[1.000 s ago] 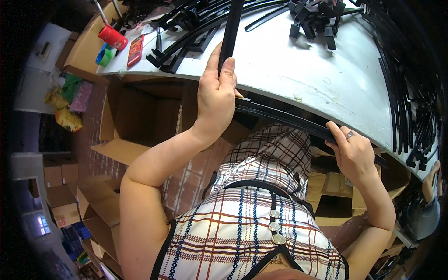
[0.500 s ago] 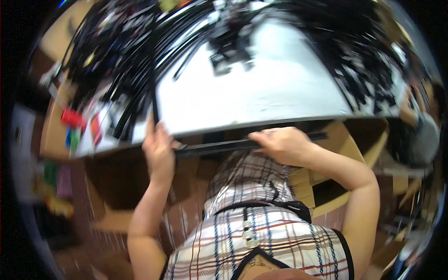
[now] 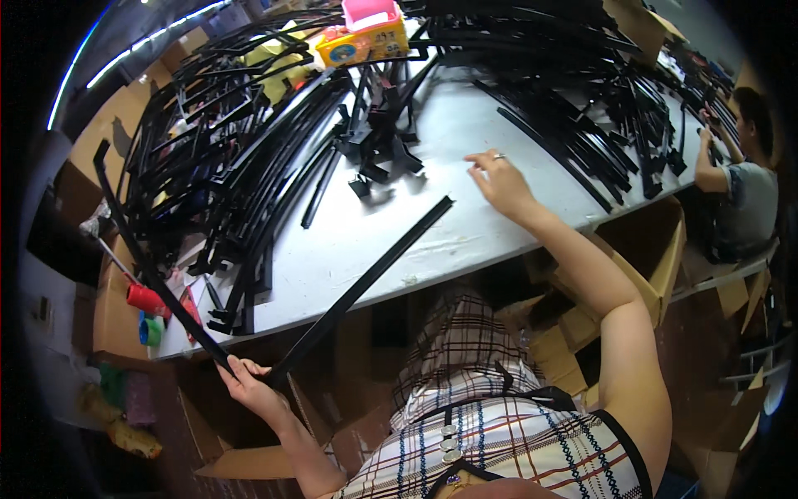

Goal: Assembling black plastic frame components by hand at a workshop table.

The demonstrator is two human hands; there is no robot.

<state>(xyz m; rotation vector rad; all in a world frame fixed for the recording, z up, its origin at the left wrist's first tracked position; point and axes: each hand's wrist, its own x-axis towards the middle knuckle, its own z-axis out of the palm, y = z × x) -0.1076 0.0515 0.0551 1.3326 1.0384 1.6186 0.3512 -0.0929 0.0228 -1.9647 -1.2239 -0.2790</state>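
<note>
My left hand [image 3: 249, 384], low at the table's front edge, is closed around a long black plastic strip [image 3: 154, 274] that runs up to the far left and has a bent tip. A second black strip [image 3: 357, 287] slants from the same hand up to the right, its free end above the white table [image 3: 399, 258]. Whether the two are joined at the hand is hidden. Over the table to the right, my right hand [image 3: 503, 185] is open, fingers partly curled, with nothing in it. Several small black corner pieces [image 3: 374, 145] lie to its left.
Heaps of black strips lie at left [image 3: 249, 166] and right [image 3: 573, 141]. A yellow box [image 3: 366, 46] with a pink container stands at the back. A red roll [image 3: 148, 299] sits at the left edge. Cardboard boxes [image 3: 644, 241] stand below. Another person [image 3: 740, 183] works at far right.
My right hand has let go of the strip and moved up over the table. My left hand has dropped lower, and the strips now spread in a V. The view has shifted.
</note>
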